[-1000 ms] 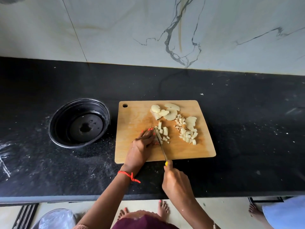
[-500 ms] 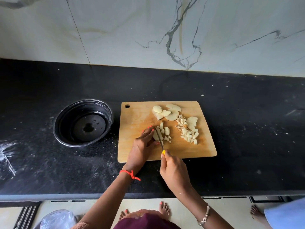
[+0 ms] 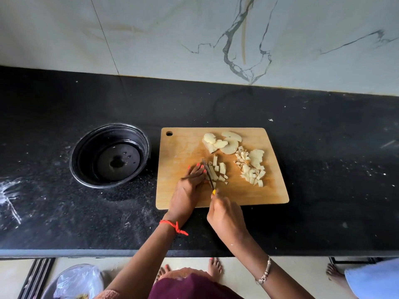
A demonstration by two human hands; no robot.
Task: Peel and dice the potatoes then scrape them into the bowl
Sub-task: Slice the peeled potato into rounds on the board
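A wooden cutting board (image 3: pixel 181 147) lies on the black counter. At its far side lie potato slices (image 3: pixel 222 142); a pile of diced potato (image 3: pixel 251 169) sits to the right. My left hand (image 3: pixel 190 186) presses down on potato strips (image 3: pixel 217 169) near the board's middle, fingertips against them. My right hand (image 3: pixel 225 214) grips a knife (image 3: pixel 208 174) with a yellow handle; its blade lies across the strips right beside my left fingertips. An empty black bowl (image 3: pixel 110 155) stands left of the board.
The black counter (image 3: pixel 323 169) runs wide to the right and ends at a marble wall behind. On the floor below, a basin with a plastic bag (image 3: pixel 75 281) sits at the left and another person's foot (image 3: pixel 334 274) shows at the right.
The knife has shifted a little left along the strips toward my left fingertips, and more small cut pieces lie to its right. My left hand stays on the strips.
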